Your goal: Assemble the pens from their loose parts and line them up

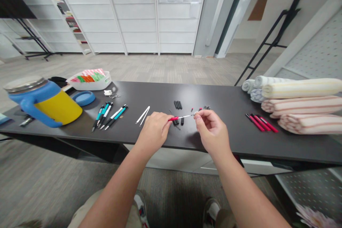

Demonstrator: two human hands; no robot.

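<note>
My left hand (157,127) is closed around a red pen barrel (174,118) just above the dark table. A thin white refill (185,116) sticks out of the barrel toward the right. At its far tip, my right hand (212,128) pinches with thumb and forefinger; a small part there, maybe a spring, is too small to make out. Several short black pen grips (178,104) lie beyond the hands, and more black pieces (182,121) lie beneath the refill. Tiny metal parts (206,107) sit behind my right hand. Loose white refills (143,115) rest left of my left hand.
Assembled pens (114,117) in teal, white and black lie on the left. Beside them stand a blue-and-yellow mug (56,105), a blue lid (83,98) and a white tray (91,85). Red pen barrels (262,123) and rolled striped cloths (304,105) occupy the right.
</note>
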